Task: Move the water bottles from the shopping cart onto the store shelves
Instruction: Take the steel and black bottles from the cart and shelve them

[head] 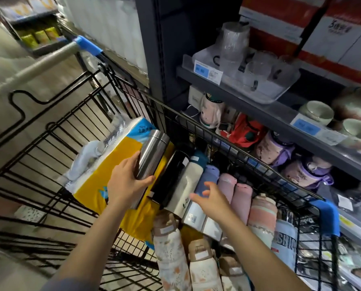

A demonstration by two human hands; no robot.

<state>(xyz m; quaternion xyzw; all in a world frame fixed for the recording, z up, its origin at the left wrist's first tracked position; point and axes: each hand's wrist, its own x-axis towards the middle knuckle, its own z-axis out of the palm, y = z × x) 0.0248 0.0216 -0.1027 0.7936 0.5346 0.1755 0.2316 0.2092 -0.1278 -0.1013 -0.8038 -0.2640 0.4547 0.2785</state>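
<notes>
Cart [49,131]: left hand [125,183] grips flask [152,156].

Shop, price-tagged shelves [228,89], wire cart [55,131]

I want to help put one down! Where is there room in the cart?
Bare wire cart floor lies left of the yellow tissue pack. The right side is crowded: bottles lie packed together, from the black bottle to the pink ones.

A yellow tissue pack [112,164] lies beside glass mugs [257,68] and bowls [317,112].
</notes>
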